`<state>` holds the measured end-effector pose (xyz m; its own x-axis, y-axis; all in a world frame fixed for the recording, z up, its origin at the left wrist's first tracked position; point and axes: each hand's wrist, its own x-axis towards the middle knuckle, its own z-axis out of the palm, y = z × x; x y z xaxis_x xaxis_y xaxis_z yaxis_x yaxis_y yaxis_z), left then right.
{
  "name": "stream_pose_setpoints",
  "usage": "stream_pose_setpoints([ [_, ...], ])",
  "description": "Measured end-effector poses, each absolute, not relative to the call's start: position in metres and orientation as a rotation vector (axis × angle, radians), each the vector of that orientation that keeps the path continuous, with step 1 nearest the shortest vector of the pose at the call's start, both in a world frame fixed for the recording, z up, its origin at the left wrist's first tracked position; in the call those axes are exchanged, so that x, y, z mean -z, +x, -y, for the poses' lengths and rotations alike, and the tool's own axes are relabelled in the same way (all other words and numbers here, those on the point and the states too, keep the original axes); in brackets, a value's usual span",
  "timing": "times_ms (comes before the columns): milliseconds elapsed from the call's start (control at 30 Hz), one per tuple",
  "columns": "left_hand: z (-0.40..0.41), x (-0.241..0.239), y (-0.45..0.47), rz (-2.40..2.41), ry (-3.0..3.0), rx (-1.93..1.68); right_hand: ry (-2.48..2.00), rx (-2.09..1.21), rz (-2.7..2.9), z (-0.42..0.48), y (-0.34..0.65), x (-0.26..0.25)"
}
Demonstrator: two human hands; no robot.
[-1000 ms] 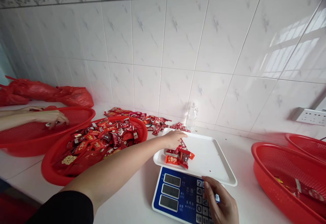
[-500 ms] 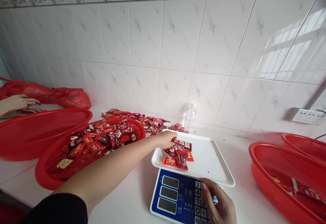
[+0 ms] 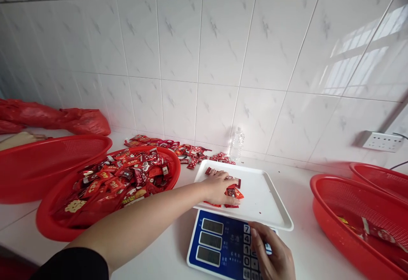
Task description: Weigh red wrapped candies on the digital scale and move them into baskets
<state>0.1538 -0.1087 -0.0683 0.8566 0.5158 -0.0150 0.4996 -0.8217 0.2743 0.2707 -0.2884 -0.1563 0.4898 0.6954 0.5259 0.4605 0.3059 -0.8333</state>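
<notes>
My left hand (image 3: 219, 186) lies palm down, fingers spread, on a small pile of red wrapped candies (image 3: 235, 193) in the white tray (image 3: 266, 199). The tray sits on a blue digital scale (image 3: 219, 244). My right hand (image 3: 272, 254) rests on the scale's keypad at its near right corner, fingers curled down onto the keys, nothing seen in it. Left of the tray stands a red mesh basket (image 3: 47, 224) filled with more red candies (image 3: 121, 178).
A second red basket (image 3: 38, 165) stands at far left, with red plastic bags (image 3: 63, 118) behind it. Loose candies (image 3: 185, 150) and a small clear bottle (image 3: 237, 144) lie by the tiled wall. Two red baskets (image 3: 350, 229) sit at right; a wall socket (image 3: 381, 140) is above them.
My left hand slid from the tray's far left edge toward me and now presses flat over the candy pile. The other person's hand at far left has drawn out of the basket.
</notes>
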Motion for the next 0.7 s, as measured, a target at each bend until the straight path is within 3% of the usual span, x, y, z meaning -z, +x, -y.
stream_pose_setpoints([
  [233, 0.099, 0.074, 0.164, -0.802, 2.851, -0.261, -1.340, -0.222, 1.128, 0.287, 0.272, 0.156],
  [467, 0.098, 0.066, 0.173, -0.856, 2.836, -0.200, -1.347, -0.220, 1.119, 0.288, 0.272, 0.154],
  [700, 0.102, 0.078, 0.181, -0.986, 2.699, -0.525, -1.337, -0.199, 1.102, 0.286, 0.270, 0.154],
])
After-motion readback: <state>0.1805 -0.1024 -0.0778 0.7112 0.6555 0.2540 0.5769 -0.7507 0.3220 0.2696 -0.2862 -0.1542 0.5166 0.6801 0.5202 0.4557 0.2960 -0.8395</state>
